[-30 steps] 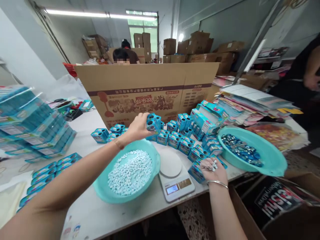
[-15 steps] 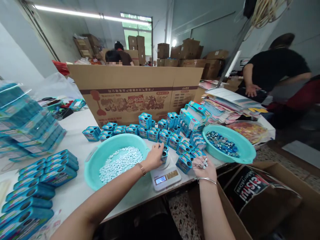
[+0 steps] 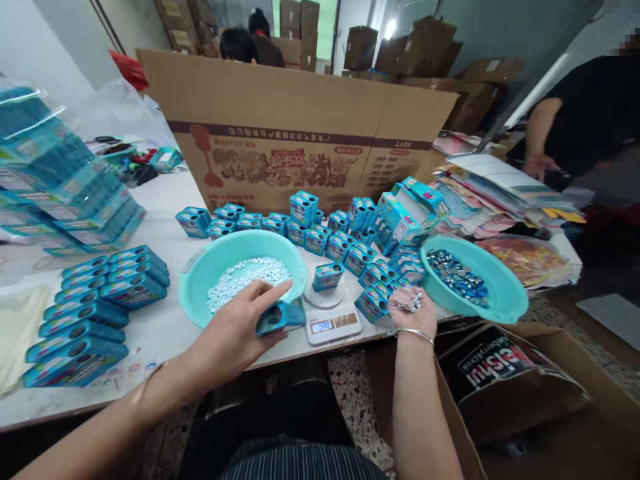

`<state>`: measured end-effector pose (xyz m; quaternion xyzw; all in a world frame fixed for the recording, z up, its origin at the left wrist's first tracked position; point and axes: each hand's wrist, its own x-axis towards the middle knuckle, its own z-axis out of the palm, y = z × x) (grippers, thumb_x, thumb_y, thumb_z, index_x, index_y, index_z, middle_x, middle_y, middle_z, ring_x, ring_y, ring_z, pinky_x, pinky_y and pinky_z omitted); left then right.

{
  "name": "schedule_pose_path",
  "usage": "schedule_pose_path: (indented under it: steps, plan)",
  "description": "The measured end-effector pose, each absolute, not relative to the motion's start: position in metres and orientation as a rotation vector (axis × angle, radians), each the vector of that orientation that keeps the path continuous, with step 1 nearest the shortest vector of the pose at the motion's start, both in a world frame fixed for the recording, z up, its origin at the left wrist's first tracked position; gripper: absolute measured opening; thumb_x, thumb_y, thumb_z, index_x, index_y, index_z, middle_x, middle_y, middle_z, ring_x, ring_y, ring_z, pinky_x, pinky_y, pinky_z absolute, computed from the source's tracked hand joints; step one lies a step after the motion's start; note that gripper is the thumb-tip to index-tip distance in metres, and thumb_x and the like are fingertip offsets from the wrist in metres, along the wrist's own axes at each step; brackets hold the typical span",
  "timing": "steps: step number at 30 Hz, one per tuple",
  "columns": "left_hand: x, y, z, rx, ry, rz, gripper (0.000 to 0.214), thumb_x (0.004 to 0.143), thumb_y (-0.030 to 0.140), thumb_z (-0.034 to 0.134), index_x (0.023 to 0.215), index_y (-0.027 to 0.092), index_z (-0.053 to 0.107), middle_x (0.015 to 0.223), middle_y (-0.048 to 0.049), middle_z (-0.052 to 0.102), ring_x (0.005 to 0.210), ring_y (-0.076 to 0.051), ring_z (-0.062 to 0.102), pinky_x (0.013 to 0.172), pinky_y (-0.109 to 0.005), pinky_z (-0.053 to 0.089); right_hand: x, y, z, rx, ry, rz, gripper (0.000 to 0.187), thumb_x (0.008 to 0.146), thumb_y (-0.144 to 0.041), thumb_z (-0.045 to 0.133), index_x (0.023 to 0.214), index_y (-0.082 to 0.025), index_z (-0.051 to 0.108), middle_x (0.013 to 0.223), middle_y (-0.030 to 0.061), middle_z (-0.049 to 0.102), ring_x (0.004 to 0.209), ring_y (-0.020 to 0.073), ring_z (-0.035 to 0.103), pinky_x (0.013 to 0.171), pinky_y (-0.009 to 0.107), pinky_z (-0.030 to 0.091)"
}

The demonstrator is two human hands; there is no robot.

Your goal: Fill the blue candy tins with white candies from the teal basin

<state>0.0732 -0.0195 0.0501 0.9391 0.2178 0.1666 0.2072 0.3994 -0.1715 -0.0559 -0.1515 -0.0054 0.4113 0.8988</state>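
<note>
My left hand [image 3: 235, 333] is closed on a small blue tin [image 3: 279, 316], held just in front of the teal basin [image 3: 200, 293] of white tablets [image 3: 250, 275]. A second blue tin [image 3: 328, 275] stands on the round pan of the white digital scale [image 3: 334, 321]. My right hand [image 3: 413, 311] is palm up at the table's front edge, fingers curled round a few white tablets [image 3: 414, 301]. Many more blue tins [image 3: 350, 247] stand in rows behind the scale.
A teal basin [image 3: 505, 297] of dark round lids sits at the right, stacked paper sheets [image 3: 490, 193] behind it. A big cardboard sheet [image 3: 300, 133] stands across the table. Blue packs [image 3: 90, 313] lie at the left. An open carton [image 3: 525, 387] is on the floor. A person in black [image 3: 580, 120] stands at the right.
My left hand set one tin on the scale, then drew back toward me holding another tin. The right hand kept its tablets. The view tilted down.
</note>
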Motion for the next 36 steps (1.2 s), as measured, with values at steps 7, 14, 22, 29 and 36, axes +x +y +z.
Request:
schedule_pose_path:
  steps: [7,14,22,29,36]
  plan:
    - [0.018,-0.053,-0.021,2.613,0.851,0.477,0.048,0.087,0.028,0.058,0.134,0.028,0.052,0.107,-0.0058,0.066,0.090,-0.021,0.067,0.072,-0.030,0.056,0.390,-0.132,-0.049,-0.346,0.013,0.910,0.026,0.084,-0.011,0.051,0.068,-0.022,0.034,0.050,-0.0111,0.035,0.034,0.0047,0.035,0.036,0.015,0.033]
    - [0.065,-0.058,-0.058,2.850,0.743,0.350,0.058,0.079,0.001,0.048,0.134,0.019,0.054,0.098,-0.0070,0.069,0.090,-0.023,0.062,0.081,-0.035,0.053,0.383,-0.122,-0.046,-0.405,-0.022,0.961,0.025,0.086,-0.011,0.049,0.069,-0.022,0.034,0.050,-0.0111,0.032,0.035,0.0055,0.034,0.036,0.015,0.035]
    - [0.087,-0.055,-0.075,2.951,0.888,0.239,0.067,0.081,-0.004,0.044,0.142,0.022,0.047,0.121,-0.0090,0.064,0.119,-0.025,0.053,0.102,-0.040,0.039,0.389,-0.133,-0.051,-0.418,0.002,0.938,0.028,0.082,-0.010,0.052,0.068,-0.022,0.032,0.052,-0.0108,0.034,0.036,0.0054,0.035,0.037,0.016,0.036]
    - [0.147,-0.028,-0.032,2.765,0.797,0.417,0.076,0.086,0.038,0.064,0.150,0.015,0.030,0.148,-0.0173,0.046,0.140,-0.036,0.034,0.116,-0.052,0.024,0.386,-0.127,-0.059,-0.400,-0.004,0.936,0.029,0.081,-0.011,0.055,0.068,-0.022,0.031,0.051,-0.0109,0.034,0.036,0.0049,0.036,0.037,0.015,0.035]
    - [0.245,0.022,-0.023,2.724,0.767,0.132,0.042,0.081,0.035,0.069,0.116,0.014,0.061,0.117,-0.0162,0.070,0.134,-0.035,0.047,0.122,-0.057,0.009,0.382,-0.131,-0.061,-0.392,-0.062,0.962,0.030,0.082,-0.012,0.057,0.067,-0.021,0.032,0.052,-0.0106,0.035,0.037,0.0043,0.036,0.039,0.015,0.036]
